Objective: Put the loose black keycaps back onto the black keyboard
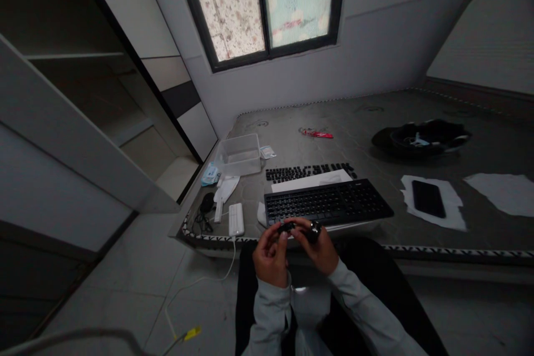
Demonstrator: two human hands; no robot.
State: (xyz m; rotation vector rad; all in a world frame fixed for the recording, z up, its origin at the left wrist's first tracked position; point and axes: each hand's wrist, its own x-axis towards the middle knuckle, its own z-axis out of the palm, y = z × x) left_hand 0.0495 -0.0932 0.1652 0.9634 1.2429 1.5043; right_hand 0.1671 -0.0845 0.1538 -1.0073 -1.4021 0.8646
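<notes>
In front of the near edge of the mattress, my left hand and my right hand meet, fingertips closed on a small black piece. Its exact kind is too small and dark to make out. A shiny black round item sits against the fingers of my right hand; whether it is held or worn cannot be told. Just beyond my hands lies a black keyboard, slightly angled. Behind it is a white strip, and past that are rows of loose black keycaps.
Leftward stand a clear plastic box, a white power strip with a trailing cable, a black mouse-like item and blue packets. Rightward lie a phone on white paper and a dark cap. A red packet lies farther back.
</notes>
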